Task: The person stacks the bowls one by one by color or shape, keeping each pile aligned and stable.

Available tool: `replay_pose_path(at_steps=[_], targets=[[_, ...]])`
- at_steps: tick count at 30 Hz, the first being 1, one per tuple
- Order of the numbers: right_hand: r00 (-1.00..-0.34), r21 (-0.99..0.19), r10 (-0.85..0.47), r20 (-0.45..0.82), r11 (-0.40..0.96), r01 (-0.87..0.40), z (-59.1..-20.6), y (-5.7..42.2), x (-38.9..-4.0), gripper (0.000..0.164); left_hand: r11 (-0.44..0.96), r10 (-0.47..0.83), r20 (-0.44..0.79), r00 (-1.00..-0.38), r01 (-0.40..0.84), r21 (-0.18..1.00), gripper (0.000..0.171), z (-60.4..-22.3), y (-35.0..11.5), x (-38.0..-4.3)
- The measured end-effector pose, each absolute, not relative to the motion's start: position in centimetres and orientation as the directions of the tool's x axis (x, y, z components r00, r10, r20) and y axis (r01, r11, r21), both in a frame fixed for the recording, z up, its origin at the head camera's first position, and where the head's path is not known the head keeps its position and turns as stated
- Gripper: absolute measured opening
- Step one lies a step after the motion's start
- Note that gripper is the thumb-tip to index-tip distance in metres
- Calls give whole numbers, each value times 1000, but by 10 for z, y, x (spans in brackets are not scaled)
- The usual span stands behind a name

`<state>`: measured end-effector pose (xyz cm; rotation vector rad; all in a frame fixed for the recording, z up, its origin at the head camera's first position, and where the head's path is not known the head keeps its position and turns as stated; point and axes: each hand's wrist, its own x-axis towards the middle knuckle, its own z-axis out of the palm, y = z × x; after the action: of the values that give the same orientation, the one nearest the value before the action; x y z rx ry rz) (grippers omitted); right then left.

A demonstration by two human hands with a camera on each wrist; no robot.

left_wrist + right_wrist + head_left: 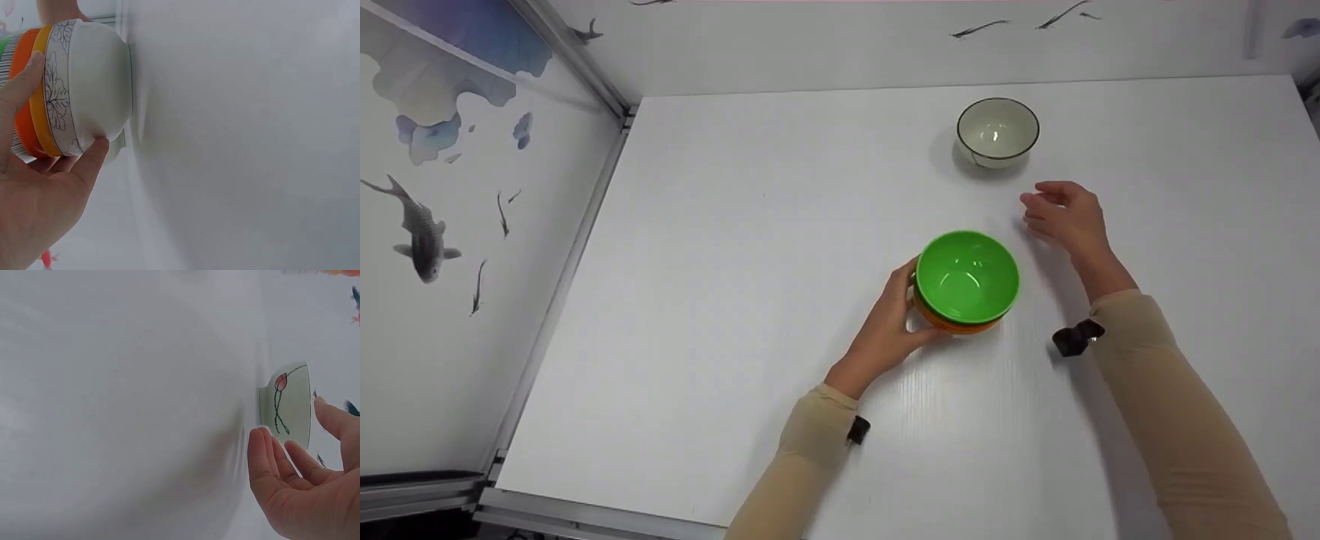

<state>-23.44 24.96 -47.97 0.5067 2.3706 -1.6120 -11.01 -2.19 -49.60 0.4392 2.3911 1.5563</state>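
Note:
My left hand (885, 322) grips the side of a stack of nested bowls, its fingers and thumb spread around it. A green bowl (967, 277) is on top. Lower down, the left wrist view shows orange (25, 84) and yellow (42, 90) bands, and a white bowl (98, 84) with a leaf-patterned band at the bottom, its base against the table. Farther back stands a pale bowl (997, 131) with a dark rim; the right wrist view shows a pink bud painted on its side. My right hand (1069, 217) is just in front of it, fingers loosely bent, holding nothing.
The white table (697, 300) carries both the stack and the pale bowl. Behind it rises a white wall panel (825, 45) with small painted fish. A metal frame rail (562, 285) runs along the left edge. A small black camera (1072, 341) sits at the right wrist.

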Motion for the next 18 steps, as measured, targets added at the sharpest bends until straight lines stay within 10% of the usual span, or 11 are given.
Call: replay_pose_path(at_steps=[18], targets=[[-842, -846, 82, -533, -39, 532, -474, 246, -258, 83, 363, 387, -54, -920, 98, 927, 100, -494, -23, -109]])
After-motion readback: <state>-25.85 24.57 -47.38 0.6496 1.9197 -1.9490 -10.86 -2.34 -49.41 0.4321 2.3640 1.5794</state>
